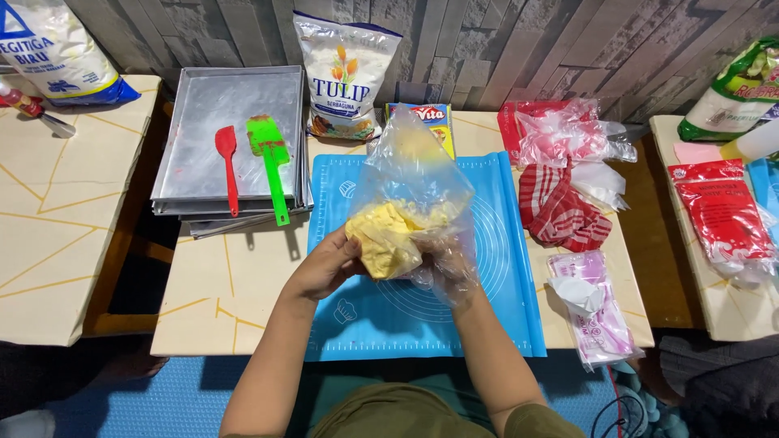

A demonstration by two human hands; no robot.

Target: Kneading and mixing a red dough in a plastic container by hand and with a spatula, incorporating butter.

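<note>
- The left hand [324, 268] is clamped on the yellow block [383, 239], thumb on top, at the centre of the frame.
- The right hand [445, 264] sits inside the clear bag [414, 178], fingers closed around the block's far side through the plastic.
- The block hangs above the blue mat [503, 268], not touching it; the bag's loose top stands upright over it.
- To do this well, I judge the block should stay low over the mat, so crumbs fall on the mat rather than on the table [219, 292].
- The plastic looks smeared, so a firm, even squeeze is likely safer than a pull at one corner.
- The red spatula [228, 166] and green spatula [271, 158] lie on the trays [195, 105] at upper left, well apart from both hands.
- A flour bag [345, 77] stands at the top of the frame.
</note>
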